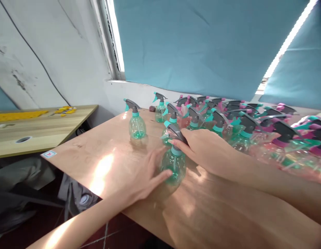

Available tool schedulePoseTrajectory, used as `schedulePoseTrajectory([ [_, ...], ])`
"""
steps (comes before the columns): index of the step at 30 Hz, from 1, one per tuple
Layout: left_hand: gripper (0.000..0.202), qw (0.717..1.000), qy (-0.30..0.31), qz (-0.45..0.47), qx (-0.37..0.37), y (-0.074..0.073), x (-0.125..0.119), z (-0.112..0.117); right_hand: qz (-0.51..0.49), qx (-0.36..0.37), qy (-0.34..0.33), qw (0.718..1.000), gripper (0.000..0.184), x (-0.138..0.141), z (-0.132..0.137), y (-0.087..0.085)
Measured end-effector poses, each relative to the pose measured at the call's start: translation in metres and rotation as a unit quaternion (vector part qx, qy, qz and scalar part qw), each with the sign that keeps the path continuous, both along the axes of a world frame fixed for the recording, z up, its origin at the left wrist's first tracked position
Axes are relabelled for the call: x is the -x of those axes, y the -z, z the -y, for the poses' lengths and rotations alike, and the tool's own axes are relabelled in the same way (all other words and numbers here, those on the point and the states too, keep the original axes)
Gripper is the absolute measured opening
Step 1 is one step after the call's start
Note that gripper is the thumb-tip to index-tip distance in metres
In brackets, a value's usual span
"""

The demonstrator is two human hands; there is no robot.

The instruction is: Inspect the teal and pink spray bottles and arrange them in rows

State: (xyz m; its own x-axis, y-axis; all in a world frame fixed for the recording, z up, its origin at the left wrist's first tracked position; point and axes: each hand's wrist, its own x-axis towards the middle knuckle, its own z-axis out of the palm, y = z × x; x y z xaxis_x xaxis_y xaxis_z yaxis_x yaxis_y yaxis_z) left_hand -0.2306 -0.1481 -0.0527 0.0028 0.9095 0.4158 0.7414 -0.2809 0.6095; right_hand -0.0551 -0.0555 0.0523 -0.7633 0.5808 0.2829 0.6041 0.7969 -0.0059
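A clear green spray bottle (175, 167) stands upright on the brown tabletop, with a little green tint low in its body. My right hand (201, 143) is closed around its grey and teal spray head from the right. Low on the bottle's left side, my left hand (148, 176) cups the body, thumb across the front and fingers reaching behind. Another green spray bottle (137, 126) stands apart to the left. Farther back is a third green one (160, 112), near a small dark reddish lump (152, 108).
Several green and pink spray bottles (244, 133) crowd the table's right side and back, below a blue window covering (196, 45). A pale wooden desk (46, 126) with yellow pieces (64, 110) is at left. The brown table (79, 155) has a sticker on its left corner.
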Motion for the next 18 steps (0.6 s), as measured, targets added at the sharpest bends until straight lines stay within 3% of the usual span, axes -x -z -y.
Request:
schedulePoseTrajectory([
  [3, 0.081, 0.997, 0.025, -0.002, 0.077, -0.01, -0.031, 0.012, -0.028, 0.017, -0.027, 0.999, 0.042, -0.024, 0.005, 0.002],
  [8, 0.071, 0.994, 0.044, 0.012, 0.099, -0.019, -0.067, 0.006, -0.058, 0.122, -0.006, 0.991, 0.042, -0.062, 0.004, 0.001],
  [14, 0.078, 0.988, 0.079, 0.048, 0.124, 0.004, -0.1, -0.013, -0.125, 0.263, -0.06, 0.955, 0.033, -0.123, -0.014, 0.021],
  [18, 0.083, 0.985, 0.137, 0.051, 0.092, 0.014, -0.123, -0.027, -0.232, 0.324, -0.06, 0.915, 0.055, -0.155, -0.022, 0.044],
])
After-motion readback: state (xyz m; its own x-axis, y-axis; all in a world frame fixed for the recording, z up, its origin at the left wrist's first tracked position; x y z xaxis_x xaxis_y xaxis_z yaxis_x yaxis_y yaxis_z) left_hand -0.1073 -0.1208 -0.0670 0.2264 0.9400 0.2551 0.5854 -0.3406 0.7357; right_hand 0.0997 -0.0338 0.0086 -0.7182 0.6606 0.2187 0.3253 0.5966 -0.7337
